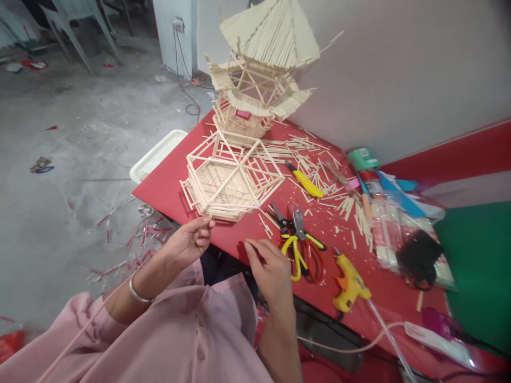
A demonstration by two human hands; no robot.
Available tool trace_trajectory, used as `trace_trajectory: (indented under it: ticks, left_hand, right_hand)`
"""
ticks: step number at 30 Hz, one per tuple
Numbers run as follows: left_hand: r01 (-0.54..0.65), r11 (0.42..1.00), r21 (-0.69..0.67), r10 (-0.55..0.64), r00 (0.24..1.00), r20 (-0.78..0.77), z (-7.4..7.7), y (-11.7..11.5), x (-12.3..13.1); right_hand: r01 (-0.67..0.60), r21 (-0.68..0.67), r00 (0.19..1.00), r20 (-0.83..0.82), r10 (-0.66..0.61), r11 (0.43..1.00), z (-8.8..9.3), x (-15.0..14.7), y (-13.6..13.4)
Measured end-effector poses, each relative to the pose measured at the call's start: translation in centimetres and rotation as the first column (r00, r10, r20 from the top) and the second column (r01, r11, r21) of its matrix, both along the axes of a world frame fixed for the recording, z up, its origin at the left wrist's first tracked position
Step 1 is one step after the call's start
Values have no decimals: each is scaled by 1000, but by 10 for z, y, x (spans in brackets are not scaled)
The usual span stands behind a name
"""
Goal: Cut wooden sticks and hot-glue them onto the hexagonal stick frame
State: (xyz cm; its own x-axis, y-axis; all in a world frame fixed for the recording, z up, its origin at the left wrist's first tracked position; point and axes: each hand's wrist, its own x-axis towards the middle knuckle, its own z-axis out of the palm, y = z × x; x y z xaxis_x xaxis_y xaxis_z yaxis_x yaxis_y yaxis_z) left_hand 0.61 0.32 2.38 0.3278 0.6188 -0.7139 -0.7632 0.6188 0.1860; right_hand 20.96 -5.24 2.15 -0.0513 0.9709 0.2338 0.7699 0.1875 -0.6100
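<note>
My left hand (195, 240) is closed in a pinch at the near edge of a hexagonal stick frame (229, 198), built of thin pale wooden sticks with a slatted floor. Whatever lies between its fingertips is too small to name. To the right, apart from the frame, my right hand (272, 270) hangs over the table's edge with thumb and fingers drawn together; what they hold, if anything, is hidden. Behind the frame rises a tiered stick pagoda (261, 85) with slatted roofs. Pliers with yellow handles (294, 254) and red-handled cutters (315, 261) lie just beyond my right hand.
On the red table (167, 181) are a yellow utility knife (306, 182), scattered sticks (303, 151) and a yellow glue gun (351, 284). Bagged sticks (389, 234) and a green tape roll (363, 158) lie farther right. A white tray (159, 154) juts out at left.
</note>
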Motion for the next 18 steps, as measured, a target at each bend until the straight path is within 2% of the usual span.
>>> trace_trajectory:
  ticks: [5, 8, 9, 11, 12, 14, 15, 16, 17, 18]
  left_hand:
    - [35, 997, 68, -31, 998, -53, -1, -5, 1]
    - [74, 987, 142, -61, 993, -97, -4, -7, 4]
    - [89, 983, 162, -72, 992, -105, -6, -8, 6]
    - [114, 974, 198, -95, 990, -106, -9, -8, 9]
    - [127, 969, 213, -106, 989, -103, -10, -8, 12]
    - [153, 962, 227, -133, 986, -101, -12, -9, 16]
    - [164, 960, 227, -144, 984, -101, -13, -9, 18]
    - [171, 959, 225, -152, 983, -100, -13, -10, 20]
    - [171, 959, 224, -152, 984, -96, -13, -10, 21]
    - [164, 960, 225, -148, 985, -90, -14, -10, 21]
  right_hand:
    - [98, 11, 995, 24, -99, 995, -2, 12, -2]
    - [303, 79, 944, 110, -310, 950, 0, 45, -8]
    - [406, 111, 892, 167, -420, 907, 1, 60, -12]
    - [625, 171, 702, 306, -644, 762, 2, 91, -23]
    - [716, 175, 588, 372, -718, 676, 3, 107, -29]
    - [850, 107, 404, 496, -769, 515, 2, 134, -40]
    - [890, 47, 358, 547, -757, 454, 1, 145, -45]
    - [910, -17, 346, 580, -737, 413, 0, 155, -49]
    - [908, -76, 374, 591, -715, 412, -2, 163, -52]
    - [890, -117, 421, 578, -699, 440, -4, 170, -54]
